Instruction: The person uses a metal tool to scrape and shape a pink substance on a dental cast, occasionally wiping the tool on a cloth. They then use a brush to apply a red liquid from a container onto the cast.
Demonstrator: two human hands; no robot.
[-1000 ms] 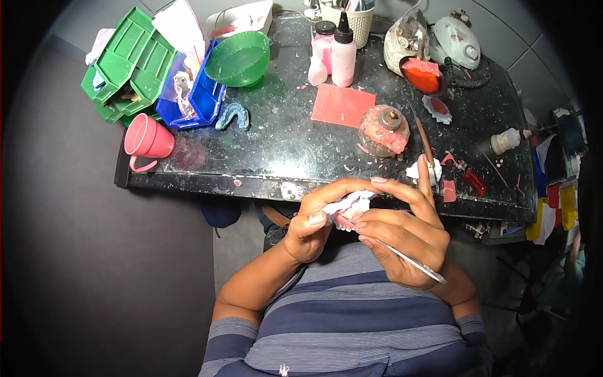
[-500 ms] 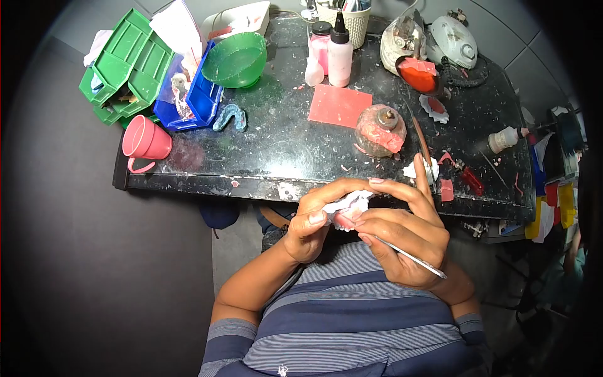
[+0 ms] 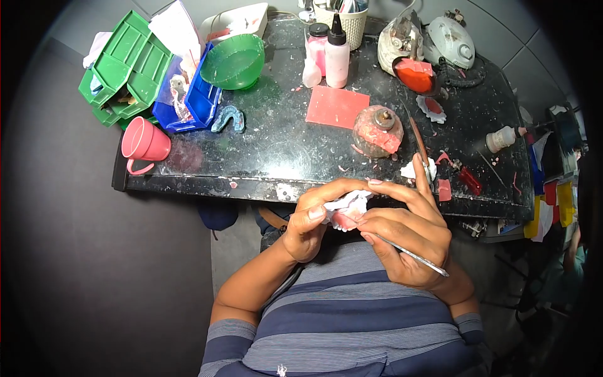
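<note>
My left hand (image 3: 306,227) is closed around a white dental cast (image 3: 344,202) that carries a pink wax base (image 3: 347,218) and a row of white teeth along its lower edge. A slim metal wax carver (image 3: 419,258) lies pinched between the thumb and fingers of my right hand (image 3: 414,234). Its handle points down to the right, and its working tip is hidden by the fingers near the pink wax. Some fingers of my right hand stretch out above the cast, close to my left fingertips. Both hands are in front of my chest, before the bench edge.
On the black bench (image 3: 270,135) are a glass spirit lamp (image 3: 370,141), a pink wax sheet (image 3: 338,107), two bottles, a green bowl (image 3: 233,61), a pink mug (image 3: 146,141), blue and green bins, a blue impression (image 3: 228,119), a red-handled tool (image 3: 469,181) and wax scraps.
The view has shifted very slightly. My right hand and the wax carver have tilted a little against the cast; both hands keep their holds.
</note>
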